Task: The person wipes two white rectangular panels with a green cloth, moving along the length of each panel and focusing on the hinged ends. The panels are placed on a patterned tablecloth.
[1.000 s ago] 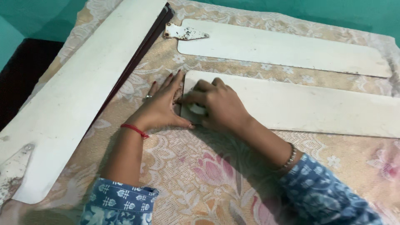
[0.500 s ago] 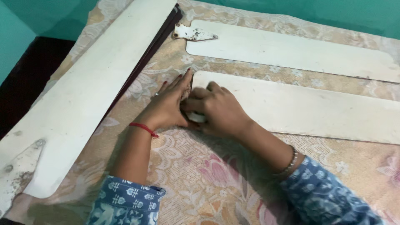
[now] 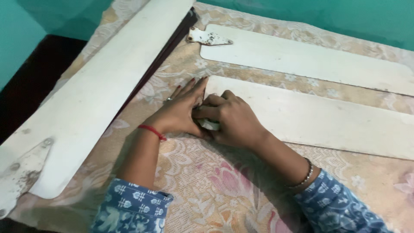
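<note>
Teal walls (image 3: pixel 302 13) back a surface spread with a beige floral-patterned cloth (image 3: pixel 207 190), and on it lie three long cream-white fan blades. In the head view, the nearest flat cream-white fan blade (image 3: pixel 327 118) runs from the middle of the picture out to the right edge, and both hands meet at its left end. The left hand (image 3: pixel 179 113) lies flat and released, fingers stretched, its fingertips touching the blade's end corner. The right hand (image 3: pixel 230 121) is curled over that same end, fingers bent down onto a small pale part under them; whether it truly grips that part cannot be told. A second cream-white blade with a worn metal bracket (image 3: pixel 302 56) lies behind, apart from the first. A third long cream-white blade (image 3: pixel 99 99) slants along the left, its spotted metal bracket (image 3: pixel 17 172) at the lower left corner. Against the earlier pictures, both hands have stayed at the blade's end, the right one closing further over it.
</note>
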